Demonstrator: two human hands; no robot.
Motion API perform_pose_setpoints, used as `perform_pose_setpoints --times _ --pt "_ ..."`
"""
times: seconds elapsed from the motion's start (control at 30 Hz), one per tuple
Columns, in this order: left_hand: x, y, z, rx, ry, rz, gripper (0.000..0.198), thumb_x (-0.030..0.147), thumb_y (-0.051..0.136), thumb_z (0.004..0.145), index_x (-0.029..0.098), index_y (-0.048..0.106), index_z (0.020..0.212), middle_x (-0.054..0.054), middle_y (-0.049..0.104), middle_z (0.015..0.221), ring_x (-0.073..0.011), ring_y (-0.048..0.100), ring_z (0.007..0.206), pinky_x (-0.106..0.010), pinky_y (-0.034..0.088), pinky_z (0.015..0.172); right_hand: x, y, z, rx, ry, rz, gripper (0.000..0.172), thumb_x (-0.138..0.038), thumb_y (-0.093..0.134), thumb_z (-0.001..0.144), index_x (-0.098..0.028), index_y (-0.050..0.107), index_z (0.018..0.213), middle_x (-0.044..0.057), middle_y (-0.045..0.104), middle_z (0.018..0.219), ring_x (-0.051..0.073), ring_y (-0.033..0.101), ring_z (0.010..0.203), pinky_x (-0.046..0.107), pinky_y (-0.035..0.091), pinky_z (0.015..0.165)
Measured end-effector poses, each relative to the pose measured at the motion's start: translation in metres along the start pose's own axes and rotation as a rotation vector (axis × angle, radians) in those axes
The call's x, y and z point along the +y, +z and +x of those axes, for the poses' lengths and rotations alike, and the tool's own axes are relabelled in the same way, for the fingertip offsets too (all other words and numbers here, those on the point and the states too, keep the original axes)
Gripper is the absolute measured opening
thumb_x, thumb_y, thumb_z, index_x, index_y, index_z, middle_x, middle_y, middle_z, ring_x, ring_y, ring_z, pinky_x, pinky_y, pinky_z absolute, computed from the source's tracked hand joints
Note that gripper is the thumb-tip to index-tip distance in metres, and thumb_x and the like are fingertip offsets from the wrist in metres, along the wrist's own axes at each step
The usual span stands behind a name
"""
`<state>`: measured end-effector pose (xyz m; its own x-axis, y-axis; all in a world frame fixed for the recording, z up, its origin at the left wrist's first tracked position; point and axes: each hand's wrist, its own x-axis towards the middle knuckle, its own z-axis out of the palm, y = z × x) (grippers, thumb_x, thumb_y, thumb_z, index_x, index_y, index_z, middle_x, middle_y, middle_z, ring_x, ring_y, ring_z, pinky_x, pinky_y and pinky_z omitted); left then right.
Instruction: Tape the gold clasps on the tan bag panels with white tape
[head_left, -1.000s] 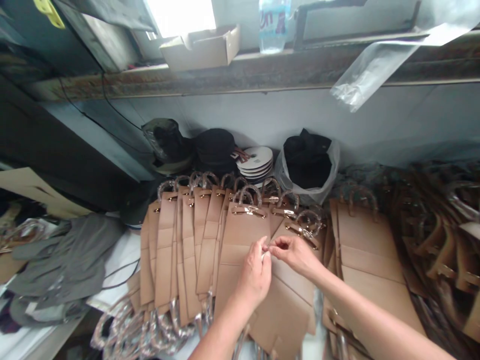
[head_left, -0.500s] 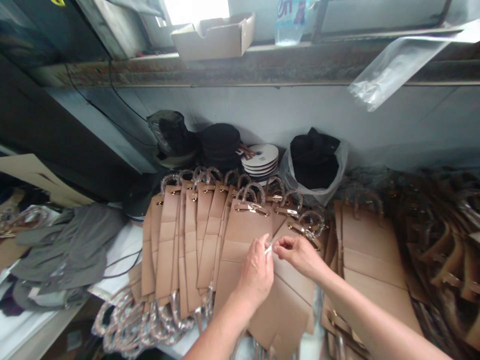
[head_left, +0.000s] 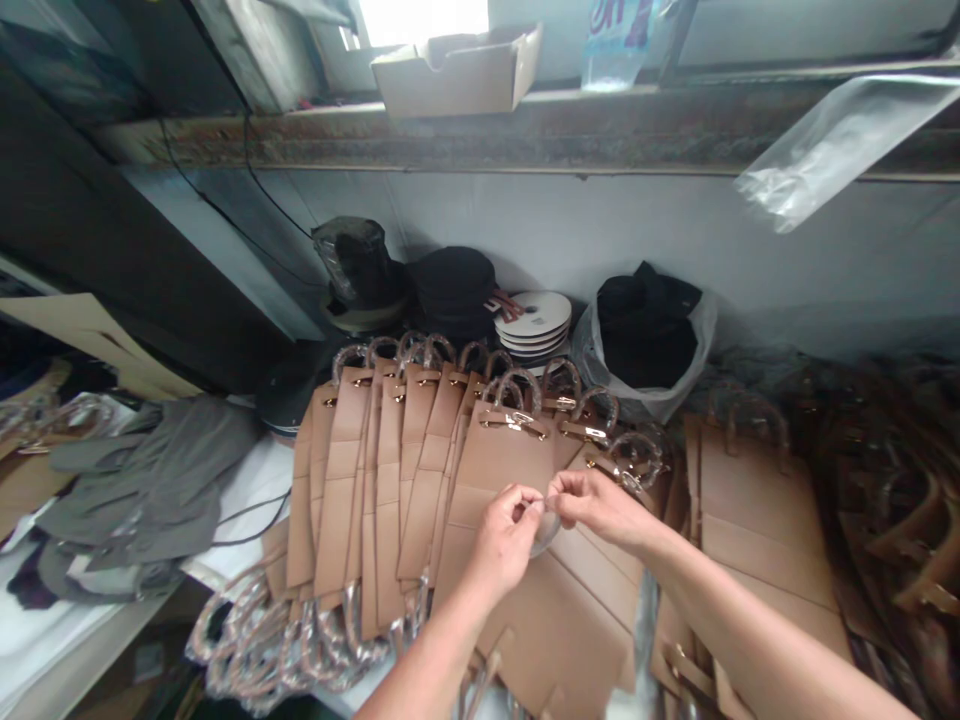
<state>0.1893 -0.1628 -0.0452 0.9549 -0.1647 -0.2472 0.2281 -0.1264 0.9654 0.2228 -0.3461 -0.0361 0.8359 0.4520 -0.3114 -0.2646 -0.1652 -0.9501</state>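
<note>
Close together over the tan bag panels, my two hands pinch at the same spot. Between them hangs a small piece of clear film (head_left: 545, 535); its exact kind is hard to make out. My left hand (head_left: 506, 535) has thumb and forefinger closed on its left side. From the right, my right hand (head_left: 596, 505) pinches at its upper edge. Beneath the hands lies a tan bag panel (head_left: 499, 455) with a wrapped loop handle and gold-coloured metal clasp pieces. Another tan panel (head_left: 559, 625) lies slanted below my wrists.
A fanned row of tan bag panels (head_left: 341, 480) with plastic-wrapped handles lies left; more panels (head_left: 761, 490) lie right. Behind stand white spools (head_left: 534, 315), black rolls (head_left: 454, 285) and a plastic bag of black material (head_left: 645, 330). Grey cloth (head_left: 150, 485) lies far left.
My hands have come together, fingertips now meeting. The small white piece seen in my left fingers now shows as clear film spread below both hands. The whole view has shifted slightly.
</note>
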Motion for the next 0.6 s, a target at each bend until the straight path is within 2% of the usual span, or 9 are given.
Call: perform_pose_setpoints --times 0.07,0.13,0.2,0.27,0.33,0.47,0.53,0.6 --pt "-0.004 0.0 0.007 0.013 -0.109 -0.162 0.025 0.044 0.064 0.084 0.019 0.06 0.084 0.007 0.046 0.058 -0.0078 0.037 0.047 -0.021 0.027 0.047 -0.007 0.0 0.005 -0.034 -0.031 -0.021 0.016 -0.032 0.063 0.082 -0.017 0.061 0.076 -0.004 0.055 0.06 0.01 0.044 0.055 0.024 0.031 0.056" --pt "-0.011 -0.003 0.017 0.089 -0.226 -0.293 0.027 0.045 0.065 0.081 0.02 0.056 0.082 0.01 0.038 0.052 -0.0064 0.029 0.042 -0.02 0.019 0.043 -0.02 0.0 0.01 -0.09 -0.076 0.006 0.018 -0.033 0.063 0.083 -0.017 0.06 0.075 -0.003 0.058 0.062 0.011 0.047 0.058 0.024 0.034 0.058" --pt "-0.02 -0.009 0.029 0.177 -0.308 -0.344 0.028 0.046 0.064 0.079 0.021 0.052 0.079 0.011 0.034 0.048 -0.0059 0.025 0.039 -0.02 0.015 0.041 -0.033 0.0 0.018 -0.148 -0.125 0.057 0.021 -0.036 0.064 0.084 -0.017 0.061 0.075 -0.001 0.062 0.066 0.013 0.052 0.063 0.025 0.039 0.064" --pt "-0.031 -0.017 0.037 0.223 -0.335 -0.333 0.029 0.047 0.064 0.079 0.021 0.051 0.078 0.011 0.034 0.045 -0.0059 0.025 0.037 -0.019 0.012 0.039 -0.038 0.0 0.035 -0.126 -0.167 0.08 0.024 -0.04 0.065 0.086 -0.018 0.063 0.078 0.0 0.065 0.07 0.014 0.056 0.066 0.026 0.042 0.067" --pt "-0.041 -0.024 0.041 0.218 -0.32 -0.305 0.031 0.049 0.065 0.079 0.02 0.054 0.079 0.01 0.039 0.043 -0.0062 0.028 0.035 -0.019 0.015 0.038 -0.029 -0.002 0.059 0.006 -0.189 0.059 0.028 -0.045 0.066 0.085 -0.018 0.065 0.081 0.001 0.066 0.072 0.015 0.056 0.068 0.027 0.043 0.069" --pt "-0.057 -0.027 0.041 0.188 -0.276 -0.249 0.036 0.054 0.065 0.08 0.019 0.056 0.081 0.007 0.05 0.043 -0.0078 0.038 0.035 -0.018 0.027 0.037 0.012 -0.005 0.109 0.309 -0.163 -0.038 0.033 -0.051 0.064 0.083 -0.018 0.066 0.08 0.003 0.069 0.076 0.018 0.061 0.074 0.03 0.045 0.074" --pt "-0.064 -0.026 0.042 0.171 -0.269 -0.23 0.038 0.056 0.065 0.08 0.019 0.056 0.082 0.006 0.053 0.045 -0.0086 0.042 0.035 -0.018 0.03 0.037 0.029 -0.004 0.123 0.399 -0.142 -0.08 0.034 -0.051 0.062 0.084 -0.018 0.067 0.084 0.004 0.071 0.077 0.02 0.064 0.076 0.031 0.046 0.073" --pt "-0.069 -0.026 0.043 0.157 -0.262 -0.218 0.038 0.057 0.064 0.081 0.019 0.057 0.083 0.006 0.054 0.046 -0.0092 0.044 0.034 -0.019 0.031 0.036 0.035 -0.001 0.127 0.449 -0.147 -0.147 0.032 -0.05 0.059 0.086 -0.019 0.068 0.086 0.004 0.072 0.076 0.021 0.066 0.075 0.031 0.046 0.073"
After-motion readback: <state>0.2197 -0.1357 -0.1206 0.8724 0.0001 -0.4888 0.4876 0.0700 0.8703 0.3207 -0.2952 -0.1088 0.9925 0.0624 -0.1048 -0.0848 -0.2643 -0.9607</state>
